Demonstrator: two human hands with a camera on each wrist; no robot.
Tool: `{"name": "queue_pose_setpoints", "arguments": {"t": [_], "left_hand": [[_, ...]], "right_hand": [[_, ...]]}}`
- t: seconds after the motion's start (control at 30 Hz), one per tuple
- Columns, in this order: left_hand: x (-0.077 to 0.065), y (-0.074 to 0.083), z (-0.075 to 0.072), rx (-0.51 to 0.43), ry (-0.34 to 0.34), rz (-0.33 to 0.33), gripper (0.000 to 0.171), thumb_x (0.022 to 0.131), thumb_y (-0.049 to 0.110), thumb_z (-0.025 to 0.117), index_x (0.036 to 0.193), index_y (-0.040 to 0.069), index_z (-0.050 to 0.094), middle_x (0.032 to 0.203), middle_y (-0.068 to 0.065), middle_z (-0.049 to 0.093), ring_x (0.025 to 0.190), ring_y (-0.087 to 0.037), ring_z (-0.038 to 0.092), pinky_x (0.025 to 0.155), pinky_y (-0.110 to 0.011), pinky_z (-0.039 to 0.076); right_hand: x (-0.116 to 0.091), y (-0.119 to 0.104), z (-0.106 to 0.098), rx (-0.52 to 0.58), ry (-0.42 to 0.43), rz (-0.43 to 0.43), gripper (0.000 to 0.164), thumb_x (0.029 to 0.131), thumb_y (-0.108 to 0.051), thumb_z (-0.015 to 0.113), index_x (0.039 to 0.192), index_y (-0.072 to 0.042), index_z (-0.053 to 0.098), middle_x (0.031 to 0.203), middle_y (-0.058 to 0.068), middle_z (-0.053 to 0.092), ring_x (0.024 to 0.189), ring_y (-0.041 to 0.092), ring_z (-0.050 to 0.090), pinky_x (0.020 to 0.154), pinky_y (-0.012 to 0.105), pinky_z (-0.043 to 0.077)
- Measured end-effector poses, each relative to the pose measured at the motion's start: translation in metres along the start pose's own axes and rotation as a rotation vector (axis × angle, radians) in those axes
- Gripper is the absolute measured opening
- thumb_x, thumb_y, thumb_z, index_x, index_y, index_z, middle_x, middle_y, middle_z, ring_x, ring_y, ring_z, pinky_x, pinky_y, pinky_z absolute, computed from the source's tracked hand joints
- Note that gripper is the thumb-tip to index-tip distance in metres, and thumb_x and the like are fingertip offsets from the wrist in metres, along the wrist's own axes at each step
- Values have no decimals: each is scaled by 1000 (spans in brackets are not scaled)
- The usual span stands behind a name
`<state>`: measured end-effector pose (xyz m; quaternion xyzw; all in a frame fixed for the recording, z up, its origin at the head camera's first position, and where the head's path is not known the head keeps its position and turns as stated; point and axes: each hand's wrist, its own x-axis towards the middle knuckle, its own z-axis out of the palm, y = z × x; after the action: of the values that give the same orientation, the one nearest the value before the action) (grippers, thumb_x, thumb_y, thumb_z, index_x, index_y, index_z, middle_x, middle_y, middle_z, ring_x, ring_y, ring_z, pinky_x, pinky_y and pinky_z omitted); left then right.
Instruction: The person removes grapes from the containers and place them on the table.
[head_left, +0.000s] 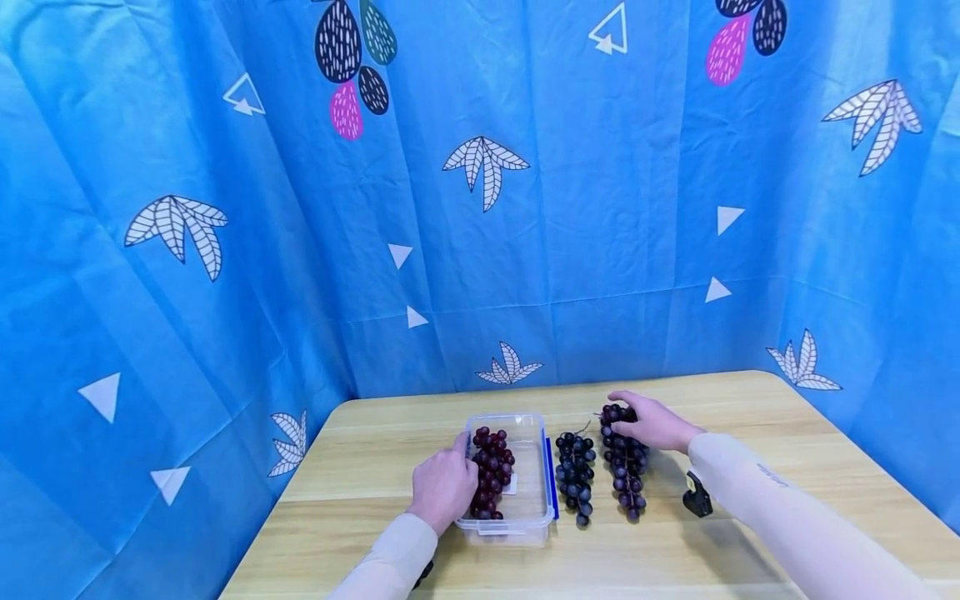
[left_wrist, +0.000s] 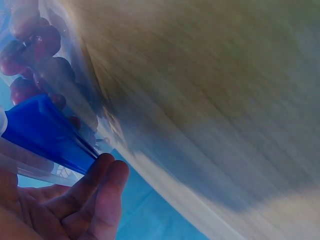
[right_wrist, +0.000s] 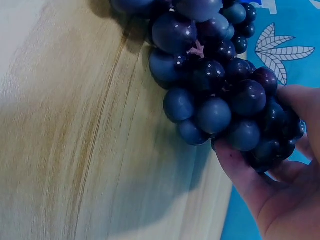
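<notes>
My left hand [head_left: 444, 483] holds the left side of a clear plastic box [head_left: 529, 479]. In the left wrist view its fingertips are right at the edge of a blue side flap [left_wrist: 50, 132]. Inside the box, along its left wall, lies a bunch of red grapes [head_left: 492, 468]. My right hand [head_left: 654, 423] grips the far end of a dark purple bunch of grapes [head_left: 628, 475], with thumb and fingers on either side of it. Between that bunch and the box lies another bunch of dark grapes [head_left: 575, 473], its stem pointing away from me.
All of it stands on a light wooden table [head_left: 382, 467] with rounded far corners. A second blue flap [head_left: 552, 479] runs along the box's right side. Blue patterned cloth [head_left: 600, 233] hangs behind the table and at both sides.
</notes>
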<state>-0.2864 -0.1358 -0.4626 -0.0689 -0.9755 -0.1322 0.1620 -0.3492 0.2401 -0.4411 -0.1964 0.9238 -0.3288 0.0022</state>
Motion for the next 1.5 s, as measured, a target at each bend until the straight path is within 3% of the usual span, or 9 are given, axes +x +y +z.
{"name": "queue_pose_setpoints", "arguments": {"t": [0.2,0.37,0.67,0.8,0.9,1.03,1.2,1.37,1.5], "left_hand": [[0,0,0,-2,-7,-6,52,95,25,56,144,10,54,73,-7,65,50,-14,44,44,-31,37],[1,0,-1,-4,-10,-6,52,96,25,55,145,10,53,67,-3,60,48,-13,43,43,-30,36],[0,1,-3,3,-17,-8,52,96,25,56,145,10,52,77,-8,67,51,-14,46,45,-31,39],[0,0,-2,9,-16,-6,52,96,25,55,145,10,53,78,-9,68,51,-14,46,45,-31,39],[0,0,-2,7,-17,-10,51,96,25,56,145,10,53,79,-9,68,51,-14,46,45,-31,39],[1,0,-2,-2,-20,-15,51,96,25,56,145,10,53,82,-10,70,52,-14,47,45,-31,39],[2,0,-3,-6,-20,-18,52,96,25,56,146,10,52,86,-12,71,53,-14,48,46,-31,40],[2,0,-3,-4,-12,-14,52,95,24,56,145,10,53,85,-12,71,53,-14,48,45,-31,40],[0,1,-1,-17,-21,-15,52,95,24,56,145,10,52,82,-9,69,51,-14,46,46,-31,39]], "right_hand": [[1,4,3,-57,-1,-12,55,99,-26,63,142,6,48,144,31,50,132,52,47,108,63,38],[2,6,5,-42,-11,24,54,101,-30,59,143,3,48,146,31,48,134,52,45,109,63,36],[0,5,8,-53,-55,94,68,101,-44,56,149,2,43,149,32,44,136,53,42,110,64,34],[-4,0,8,9,-55,175,72,99,-42,59,149,5,38,147,37,42,111,45,62,82,53,57],[-6,-4,9,80,-69,247,73,99,-39,60,151,5,33,144,41,41,85,32,67,55,43,58],[-6,-6,10,131,-72,291,72,99,-36,60,151,3,32,138,41,45,71,24,66,52,41,58],[-4,-6,9,142,-66,282,69,99,-37,60,149,4,36,138,40,46,74,22,67,52,41,58],[-4,-7,10,148,-73,291,68,100,-37,58,151,2,35,139,39,46,67,23,64,53,40,58],[-7,-4,12,138,-81,304,72,101,-41,55,152,4,32,144,39,42,85,29,66,56,40,59]]}}
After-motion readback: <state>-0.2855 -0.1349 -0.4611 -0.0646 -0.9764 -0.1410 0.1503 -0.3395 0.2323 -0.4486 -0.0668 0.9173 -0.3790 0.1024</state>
